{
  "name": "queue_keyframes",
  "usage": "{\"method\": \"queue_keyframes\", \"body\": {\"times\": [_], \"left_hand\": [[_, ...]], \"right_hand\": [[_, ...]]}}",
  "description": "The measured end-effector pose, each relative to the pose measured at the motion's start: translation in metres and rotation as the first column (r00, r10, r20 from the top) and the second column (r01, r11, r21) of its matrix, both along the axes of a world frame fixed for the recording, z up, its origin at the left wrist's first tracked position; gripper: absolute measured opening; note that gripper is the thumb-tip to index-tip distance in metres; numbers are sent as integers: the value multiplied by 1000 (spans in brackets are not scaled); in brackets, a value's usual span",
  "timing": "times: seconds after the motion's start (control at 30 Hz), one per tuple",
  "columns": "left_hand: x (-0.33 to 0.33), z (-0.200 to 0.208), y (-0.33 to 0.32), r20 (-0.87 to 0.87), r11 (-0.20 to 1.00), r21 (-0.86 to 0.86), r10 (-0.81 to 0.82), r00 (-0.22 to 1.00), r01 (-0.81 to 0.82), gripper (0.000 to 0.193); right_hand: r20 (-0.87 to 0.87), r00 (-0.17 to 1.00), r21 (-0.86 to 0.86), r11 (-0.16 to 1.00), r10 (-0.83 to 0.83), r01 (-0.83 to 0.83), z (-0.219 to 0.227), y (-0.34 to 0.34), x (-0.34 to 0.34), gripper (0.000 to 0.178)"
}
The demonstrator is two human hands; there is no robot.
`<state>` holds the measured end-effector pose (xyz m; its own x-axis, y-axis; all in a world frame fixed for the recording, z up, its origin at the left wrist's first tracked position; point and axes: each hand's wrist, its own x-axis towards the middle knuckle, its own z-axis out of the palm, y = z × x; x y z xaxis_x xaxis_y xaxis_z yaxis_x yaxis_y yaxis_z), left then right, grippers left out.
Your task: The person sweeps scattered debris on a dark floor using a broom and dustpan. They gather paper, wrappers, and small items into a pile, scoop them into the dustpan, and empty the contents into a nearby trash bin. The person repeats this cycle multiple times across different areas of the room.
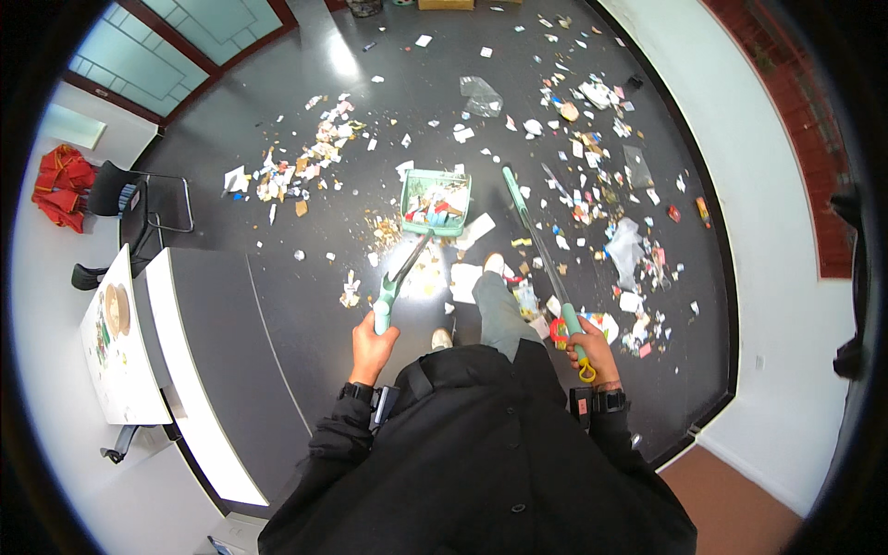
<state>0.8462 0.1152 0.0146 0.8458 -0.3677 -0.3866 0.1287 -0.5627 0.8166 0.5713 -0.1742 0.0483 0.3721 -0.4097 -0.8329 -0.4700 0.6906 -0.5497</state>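
My left hand [372, 351] is closed around the light green handle of a long-handled dustpan [433, 229]. Its pale green tray rests on the floor ahead of me, with paper scraps and other litter inside. In my right hand [596, 352] is a broom [541, 242], gripped near the yellow hanging loop at its top end. The broom's dark shaft slants forward to a narrow green head, to the right of the dustpan and apart from it. Crumbs and a white sheet [476, 231] lie beside the tray.
Scattered litter [319, 153] spreads left of the dustpan, with more along the right wall, including a clear plastic bag [625, 252]. A black chair [139, 211] and a white table [106, 351] stand at the left. My shoes are close behind the dustpan.
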Motion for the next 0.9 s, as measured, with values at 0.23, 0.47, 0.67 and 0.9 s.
{"method": "queue_keyframes", "body": {"times": [0.23,0.47,0.67,0.9], "left_hand": [[54,31,-95,-9,990,-5,141,990,-141,16],[110,49,-140,126,980,151,110,986,-129,29],[176,39,-188,97,963,159,203,974,-216,22],[331,10,-242,14,969,4,247,969,-247,14]], "right_hand": [[155,986,61,995,65,-75,-27,-120,64,38],[117,972,40,977,205,-211,-21,-223,137,54],[117,959,24,965,257,-261,-27,-280,230,50],[85,950,-34,954,299,-297,-20,-331,372,30]]}}
